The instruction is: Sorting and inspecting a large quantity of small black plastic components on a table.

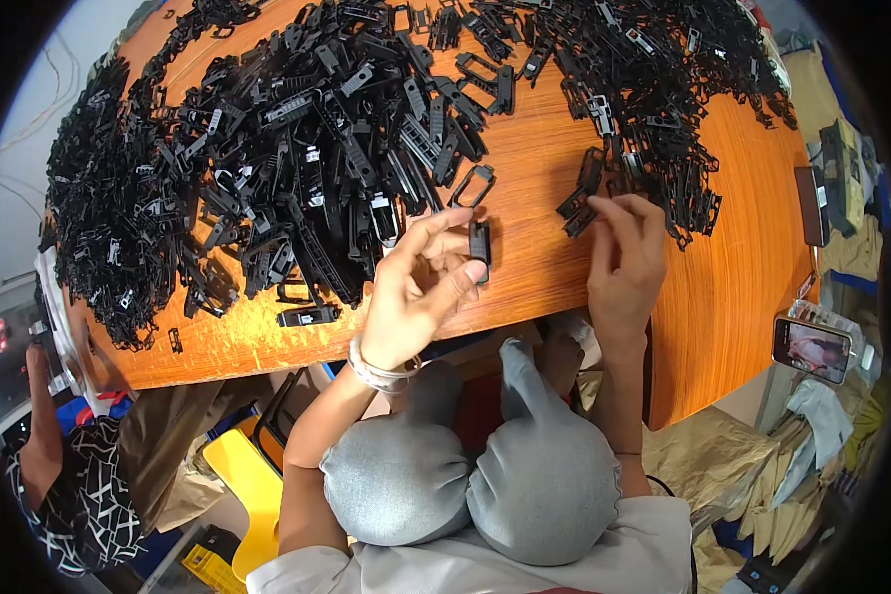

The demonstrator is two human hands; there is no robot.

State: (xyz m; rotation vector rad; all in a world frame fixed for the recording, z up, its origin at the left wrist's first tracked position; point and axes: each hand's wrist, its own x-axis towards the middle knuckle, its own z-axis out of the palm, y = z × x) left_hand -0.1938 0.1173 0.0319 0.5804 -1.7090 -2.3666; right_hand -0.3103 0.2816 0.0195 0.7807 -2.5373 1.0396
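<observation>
The left hand (406, 297) pinches a slim black part (480, 243) between thumb and fingers, above the desk (733, 307) near its front edge; its long axis points away from the person. The right hand (627, 267) has fingers partly curled at a black clip (581, 193), slanting far-right; whether they grip, I cannot tell. Bare wood lies between the hands.

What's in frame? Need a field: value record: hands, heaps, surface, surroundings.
left hand: holding small black oblong plastic-looking part
right hand: fingertips at slim black plastic-looking piece; contact unclear
heaps: large left heap of black plastic-looking parts, right heap of similar parts
surface: orange-brown wood-grain table
surroundings: dark-framed rectangular phone, screen lit, right of table
</observation>
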